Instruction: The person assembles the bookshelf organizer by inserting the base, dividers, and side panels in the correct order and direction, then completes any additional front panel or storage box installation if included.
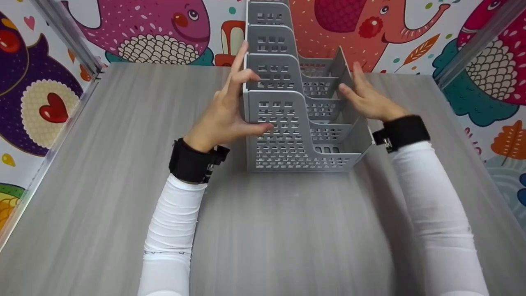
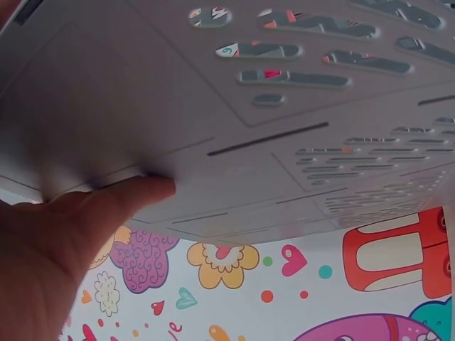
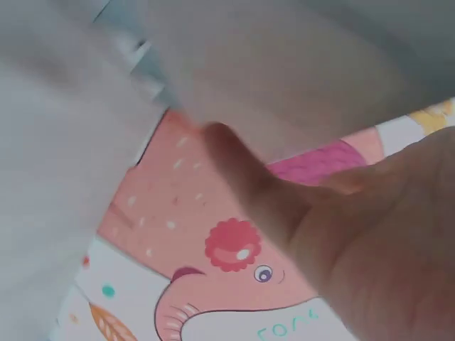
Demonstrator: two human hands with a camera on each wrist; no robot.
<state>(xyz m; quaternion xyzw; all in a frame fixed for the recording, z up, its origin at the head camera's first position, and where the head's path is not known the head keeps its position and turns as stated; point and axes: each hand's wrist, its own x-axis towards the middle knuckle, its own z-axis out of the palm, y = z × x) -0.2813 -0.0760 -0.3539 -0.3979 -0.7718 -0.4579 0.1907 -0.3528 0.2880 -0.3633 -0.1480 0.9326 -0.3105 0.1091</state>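
Observation:
A grey plastic file organizer (image 1: 279, 131) with stepped compartments and perforated dividers stands in front of me in the head view. My left hand (image 1: 224, 107) holds its tall left side, the thumb across the front panel and a finger bent over the edge. On the low right side, my right hand (image 1: 372, 96) rests with fingers fairly straight and the thumb at the wall's top edge. Up close in the left wrist view, the slotted grey panel (image 2: 192, 92) fills the top, above my thumb. A blurred grey wall (image 3: 284, 78) lies by my right thumb in the right wrist view.
Beneath everything is a grey wood-grain table (image 1: 287, 230). A wall panel with cartoon animals (image 1: 160, 28) closes off the back, and similar panels flank both sides. Metal posts (image 1: 65, 33) stand at the back corners.

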